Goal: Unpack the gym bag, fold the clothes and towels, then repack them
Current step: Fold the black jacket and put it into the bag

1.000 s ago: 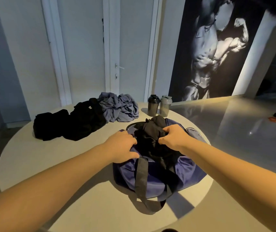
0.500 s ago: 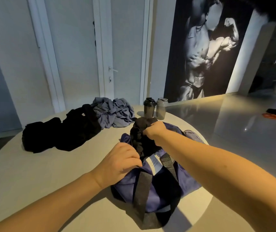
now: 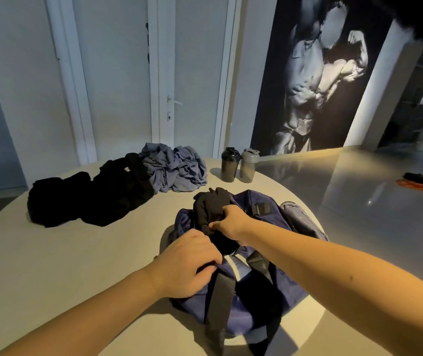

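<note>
On worktop (image 3: pixel 76 265): gym bag (image 3: pixel 254 299) near right; clothes heaps (image 3: pixel 89 199) behind it, leftward; two bottles (image 3: pixel 230 165) directly behind bag.

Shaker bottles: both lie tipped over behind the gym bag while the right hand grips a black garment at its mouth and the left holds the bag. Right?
Not quite. The head view shows the shaker bottles standing upright, not tipped over, behind the gym bag. The rest holds: the right hand grips the black garment at its mouth, the left hand holds the bag.
</note>
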